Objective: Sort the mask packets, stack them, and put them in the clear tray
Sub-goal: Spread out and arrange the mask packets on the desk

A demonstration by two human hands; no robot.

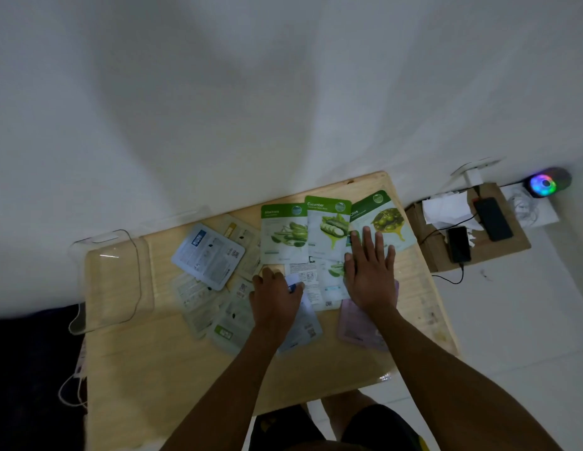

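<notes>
Three green-topped mask packets lie face up along the table's far edge: aloe vera [282,236], cucumber [327,226] and olive [386,216]. My right hand [369,271] rests flat, fingers spread, on the olive packet's near end and a face-down packet. My left hand [275,297] is curled on a blue-white packet [303,323] near the middle. Several face-down packets [208,255] lie scattered to the left. A pink packet [358,327] lies under my right wrist. The clear tray [111,278] stands at the table's left end.
The wooden table [186,369] has bare room at its near side. A cardboard box [511,252] to the right carries two phones [459,244], cables and paper. A glowing rainbow speaker [547,182] sits at the far right. White wall runs behind.
</notes>
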